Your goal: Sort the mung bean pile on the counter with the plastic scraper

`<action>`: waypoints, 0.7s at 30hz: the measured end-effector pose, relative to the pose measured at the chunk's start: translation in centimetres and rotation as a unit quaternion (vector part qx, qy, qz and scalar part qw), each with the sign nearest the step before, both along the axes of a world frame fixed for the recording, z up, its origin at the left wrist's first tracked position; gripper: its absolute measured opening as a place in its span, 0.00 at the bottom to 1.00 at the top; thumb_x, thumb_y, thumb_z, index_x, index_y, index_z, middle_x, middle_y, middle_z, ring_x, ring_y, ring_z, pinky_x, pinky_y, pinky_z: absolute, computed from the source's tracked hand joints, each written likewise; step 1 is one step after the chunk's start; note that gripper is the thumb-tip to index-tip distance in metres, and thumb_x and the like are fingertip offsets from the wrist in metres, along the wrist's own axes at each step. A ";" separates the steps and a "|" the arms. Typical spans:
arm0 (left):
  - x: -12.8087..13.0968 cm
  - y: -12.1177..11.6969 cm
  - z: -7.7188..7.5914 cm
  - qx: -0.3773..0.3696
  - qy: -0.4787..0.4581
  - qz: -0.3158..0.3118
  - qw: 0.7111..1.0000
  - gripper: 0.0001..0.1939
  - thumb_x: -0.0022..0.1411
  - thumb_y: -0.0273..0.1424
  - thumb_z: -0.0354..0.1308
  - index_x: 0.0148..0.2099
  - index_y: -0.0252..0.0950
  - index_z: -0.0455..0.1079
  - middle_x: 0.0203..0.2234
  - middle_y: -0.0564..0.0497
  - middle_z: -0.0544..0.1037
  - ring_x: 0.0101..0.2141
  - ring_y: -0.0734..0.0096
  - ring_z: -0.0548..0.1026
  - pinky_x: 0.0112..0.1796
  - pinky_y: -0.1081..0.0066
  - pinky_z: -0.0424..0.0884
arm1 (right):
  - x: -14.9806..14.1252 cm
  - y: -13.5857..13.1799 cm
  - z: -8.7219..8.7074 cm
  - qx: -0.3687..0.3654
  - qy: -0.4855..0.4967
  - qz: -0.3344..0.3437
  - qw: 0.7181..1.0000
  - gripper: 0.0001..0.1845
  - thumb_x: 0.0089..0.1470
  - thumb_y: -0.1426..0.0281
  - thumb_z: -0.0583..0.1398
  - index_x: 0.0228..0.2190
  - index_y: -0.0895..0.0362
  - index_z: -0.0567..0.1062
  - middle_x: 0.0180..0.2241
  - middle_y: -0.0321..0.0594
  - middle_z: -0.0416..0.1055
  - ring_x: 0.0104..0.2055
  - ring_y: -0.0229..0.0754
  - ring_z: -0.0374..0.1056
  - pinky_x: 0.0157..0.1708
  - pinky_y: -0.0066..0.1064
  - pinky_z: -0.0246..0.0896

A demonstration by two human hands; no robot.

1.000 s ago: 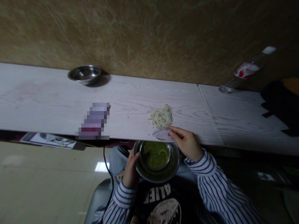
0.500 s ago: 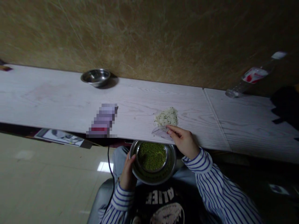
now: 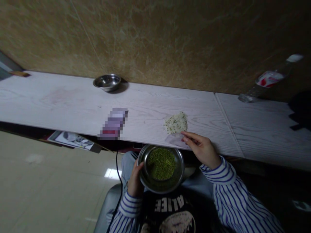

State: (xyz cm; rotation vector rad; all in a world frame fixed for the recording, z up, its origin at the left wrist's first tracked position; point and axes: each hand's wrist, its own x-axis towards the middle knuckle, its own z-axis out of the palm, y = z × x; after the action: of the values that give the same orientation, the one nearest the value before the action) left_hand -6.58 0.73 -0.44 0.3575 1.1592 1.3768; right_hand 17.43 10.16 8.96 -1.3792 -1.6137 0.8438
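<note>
My left hand [image 3: 135, 179] grips the left rim of a steel bowl [image 3: 180, 176] on my lap, just below the table edge. Small green beans [image 3: 162, 163] that look like mung beans lie in the bowl. Over the table's front edge, my right hand [image 3: 202, 147] pinches a thin, clear plastic piece [image 3: 173, 139] between thumb and fingers. This piece lies low at the near side of a small heap of white grains [image 3: 177, 122], which look like rice mixed with dark and green ones. Whether it touches the heap I cannot tell.
An empty-looking small steel bowl [image 3: 107, 83] stands near the wall. A blurred-out flat object [image 3: 113, 124] lies left of the heap. A plastic bottle [image 3: 267, 79] stands at the right, near a black object [image 3: 301, 110]. A black cable [image 3: 117, 171] hangs at my left.
The view has shifted slightly, so table things appear further right. My right hand and the plastic piece have moved slightly right relative to the heap. My left hand keeps hold of the bowl.
</note>
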 end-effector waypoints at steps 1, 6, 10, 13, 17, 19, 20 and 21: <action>0.2 0.0 -0.1 -0.003 -0.002 0.007 1.000 0.25 0.56 0.42 0.64 0.55 0.39 0.76 0.52 0.46 0.80 0.59 0.49 0.70 0.61 0.54 0.61 | 0.4 -0.1 0.2 0.001 0.004 -0.012 1.000 0.16 0.56 0.63 0.62 0.43 0.54 0.84 0.41 0.45 0.83 0.41 0.48 0.80 0.46 0.42 0.75; 1.1 0.4 -0.1 0.021 -0.031 0.001 0.999 0.24 0.55 0.41 0.65 0.54 0.40 0.77 0.53 0.46 0.80 0.60 0.50 0.70 0.62 0.54 0.60 | 2.4 -0.6 0.6 -0.001 0.018 -0.058 0.998 0.19 0.53 0.58 0.64 0.42 0.56 0.84 0.36 0.46 0.83 0.37 0.48 0.80 0.40 0.39 0.76; 1.5 0.5 0.5 0.029 0.000 -0.020 0.999 0.26 0.55 0.41 0.66 0.55 0.39 0.76 0.55 0.44 0.78 0.60 0.48 0.70 0.62 0.53 0.60 | 4.0 -0.6 0.3 -0.012 0.028 -0.104 0.994 0.24 0.50 0.55 0.66 0.43 0.59 0.83 0.33 0.48 0.83 0.34 0.48 0.79 0.37 0.39 0.76; 1.6 0.7 0.6 0.017 0.021 -0.032 0.999 0.24 0.56 0.42 0.65 0.53 0.38 0.77 0.52 0.43 0.80 0.58 0.46 0.72 0.60 0.50 0.63 | 5.1 -0.5 -0.2 -0.002 0.028 -0.139 0.990 0.26 0.48 0.54 0.67 0.42 0.59 0.83 0.33 0.48 0.82 0.31 0.46 0.78 0.34 0.38 0.76; 2.0 1.0 0.8 0.013 0.017 -0.027 0.999 0.21 0.58 0.40 0.62 0.52 0.39 0.77 0.51 0.44 0.81 0.59 0.45 0.72 0.61 0.47 0.62 | 5.6 -0.4 -0.7 0.006 0.023 -0.134 0.991 0.25 0.48 0.54 0.67 0.43 0.59 0.83 0.31 0.46 0.82 0.29 0.44 0.78 0.30 0.35 0.76; 2.4 1.2 0.8 0.022 0.009 -0.021 0.999 0.20 0.59 0.40 0.62 0.53 0.41 0.77 0.52 0.46 0.81 0.59 0.47 0.71 0.62 0.48 0.60 | 5.5 -0.6 -0.8 0.007 0.000 -0.112 0.994 0.22 0.50 0.56 0.67 0.42 0.57 0.83 0.32 0.45 0.83 0.29 0.45 0.78 0.31 0.35 0.77; 2.5 1.2 0.9 0.025 0.003 -0.022 0.999 0.19 0.60 0.39 0.62 0.53 0.42 0.77 0.52 0.46 0.81 0.59 0.48 0.71 0.62 0.48 0.59 | 5.4 -0.7 -0.8 0.010 -0.016 -0.102 0.995 0.20 0.51 0.57 0.66 0.42 0.56 0.84 0.33 0.45 0.83 0.31 0.45 0.79 0.33 0.36 0.77; 2.6 1.3 0.8 0.029 -0.003 -0.025 0.999 0.19 0.60 0.39 0.62 0.53 0.42 0.77 0.52 0.46 0.81 0.59 0.48 0.71 0.63 0.48 0.59 | 5.4 -0.8 -0.7 0.014 -0.033 -0.092 0.995 0.18 0.52 0.59 0.65 0.41 0.55 0.84 0.34 0.45 0.83 0.34 0.46 0.80 0.37 0.38 0.78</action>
State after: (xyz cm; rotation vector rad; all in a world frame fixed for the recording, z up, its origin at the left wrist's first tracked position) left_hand -3.95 2.06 0.40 0.4205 1.1005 1.3679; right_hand 22.84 9.35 8.26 -1.5231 -1.5152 0.6717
